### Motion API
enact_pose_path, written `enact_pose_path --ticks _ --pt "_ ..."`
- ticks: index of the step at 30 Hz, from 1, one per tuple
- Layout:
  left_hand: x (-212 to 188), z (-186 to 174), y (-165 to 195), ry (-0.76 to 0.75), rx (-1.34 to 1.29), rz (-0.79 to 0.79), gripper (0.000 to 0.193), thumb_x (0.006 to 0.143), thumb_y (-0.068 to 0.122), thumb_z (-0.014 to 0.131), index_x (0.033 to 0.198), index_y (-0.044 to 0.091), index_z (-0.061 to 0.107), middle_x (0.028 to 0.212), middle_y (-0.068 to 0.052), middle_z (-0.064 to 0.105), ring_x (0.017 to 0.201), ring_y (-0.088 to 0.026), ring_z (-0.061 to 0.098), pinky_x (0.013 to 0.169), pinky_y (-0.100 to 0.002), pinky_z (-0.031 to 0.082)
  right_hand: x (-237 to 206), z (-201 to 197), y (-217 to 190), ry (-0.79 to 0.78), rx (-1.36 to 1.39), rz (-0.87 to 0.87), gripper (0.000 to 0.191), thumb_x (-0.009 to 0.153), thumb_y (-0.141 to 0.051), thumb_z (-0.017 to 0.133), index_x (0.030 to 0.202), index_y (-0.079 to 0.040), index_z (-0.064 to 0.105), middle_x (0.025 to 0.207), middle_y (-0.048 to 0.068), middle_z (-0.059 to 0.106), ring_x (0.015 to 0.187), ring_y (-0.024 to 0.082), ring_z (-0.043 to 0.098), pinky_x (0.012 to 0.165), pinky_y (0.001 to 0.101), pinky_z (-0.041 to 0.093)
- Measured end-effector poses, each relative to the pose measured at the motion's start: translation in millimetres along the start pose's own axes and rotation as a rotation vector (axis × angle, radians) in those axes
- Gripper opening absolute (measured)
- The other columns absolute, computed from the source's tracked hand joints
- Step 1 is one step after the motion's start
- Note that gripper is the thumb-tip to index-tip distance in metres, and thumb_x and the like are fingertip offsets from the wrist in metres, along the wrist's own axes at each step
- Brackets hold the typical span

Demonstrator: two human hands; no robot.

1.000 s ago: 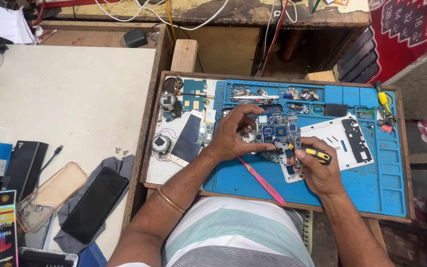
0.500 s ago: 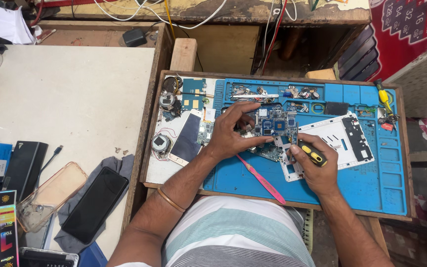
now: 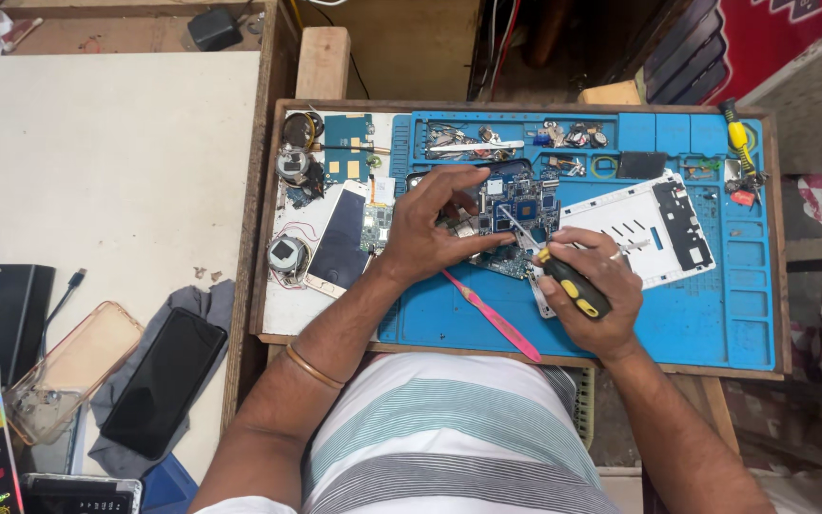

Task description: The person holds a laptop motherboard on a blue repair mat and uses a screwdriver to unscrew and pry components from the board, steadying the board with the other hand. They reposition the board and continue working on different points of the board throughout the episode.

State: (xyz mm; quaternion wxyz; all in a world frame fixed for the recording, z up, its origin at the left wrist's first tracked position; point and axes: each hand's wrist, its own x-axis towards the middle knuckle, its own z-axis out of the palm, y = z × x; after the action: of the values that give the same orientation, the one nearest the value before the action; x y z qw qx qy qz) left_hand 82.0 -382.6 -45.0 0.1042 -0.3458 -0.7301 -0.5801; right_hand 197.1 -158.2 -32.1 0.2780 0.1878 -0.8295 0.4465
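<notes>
My left hand [image 3: 430,228] presses down on a blue circuit board [image 3: 523,205] that lies on the blue work mat [image 3: 696,314]. My right hand [image 3: 590,290] grips a black and yellow screwdriver [image 3: 571,284], its thin tip angled up and left onto the board. A white phone frame [image 3: 649,228] lies just right of the board, partly under my right hand. A pink pry tool [image 3: 495,319] rests on the mat below my hands.
A white phone [image 3: 340,243] and small parts lie at the tray's left end. A second yellow screwdriver [image 3: 739,138] sits at the mat's far right. On the white table to the left are a black phone [image 3: 164,381] on a grey cloth and a clear case [image 3: 73,366].
My right hand has turned the screwdriver so the tip points up onto the board. My left hand stays on the board. The view has shifted slightly.
</notes>
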Motion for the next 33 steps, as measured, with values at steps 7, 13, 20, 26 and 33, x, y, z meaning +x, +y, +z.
enact_pose_path --ticks 7,13,20,26,33 --pt "2 1 2 -0.048 0.064 0.052 0.075 0.073 0.032 0.099 0.136 0.012 0.062 0.127 -0.009 0.069 0.090 -0.013 0.074 0.075 -0.027 0.064 4 1 -4 -0.028 0.038 0.071 0.035 0.090 -0.003 0.077 0.123 0.000 0.067 0.107 0.014 0.073 0.099 0.023 0.073 0.085 0.0315 0.059" --pt "0 3 -1 -0.055 0.075 0.074 0.074 0.073 0.034 0.099 0.133 0.010 0.063 0.127 -0.009 0.069 0.094 -0.015 0.076 0.076 -0.026 0.066 1 0 -2 -0.057 0.036 0.079 0.035 0.088 -0.003 0.079 0.122 0.000 0.068 0.104 0.013 0.074 0.097 0.023 0.072 0.083 0.0308 0.058" --pt "3 2 -1 -0.056 0.085 0.021 0.072 0.070 0.035 0.099 0.129 0.009 0.065 0.124 -0.009 0.070 0.088 -0.013 0.075 0.074 -0.026 0.066 2 -2 2 -0.070 0.064 0.093 0.035 0.088 -0.002 0.077 0.122 0.000 0.069 0.102 0.011 0.076 0.097 0.022 0.073 0.086 0.0307 0.058" --pt "2 3 1 -0.064 0.033 0.004 0.072 0.071 0.033 0.098 0.131 0.009 0.066 0.125 -0.008 0.070 0.088 -0.012 0.075 0.075 -0.026 0.065 -2 3 5 -0.051 0.142 0.162 0.037 0.090 0.000 0.074 0.126 0.002 0.065 0.104 0.014 0.075 0.095 0.020 0.076 0.082 0.0280 0.060" --pt "4 3 -4 -0.039 0.056 -0.009 0.074 0.069 0.033 0.099 0.130 0.009 0.065 0.119 -0.007 0.071 0.084 -0.011 0.073 0.072 -0.026 0.063 -7 3 9 -0.067 0.179 0.187 0.035 0.090 -0.002 0.074 0.125 0.001 0.067 0.103 0.014 0.077 0.092 0.019 0.076 0.080 0.0272 0.060"
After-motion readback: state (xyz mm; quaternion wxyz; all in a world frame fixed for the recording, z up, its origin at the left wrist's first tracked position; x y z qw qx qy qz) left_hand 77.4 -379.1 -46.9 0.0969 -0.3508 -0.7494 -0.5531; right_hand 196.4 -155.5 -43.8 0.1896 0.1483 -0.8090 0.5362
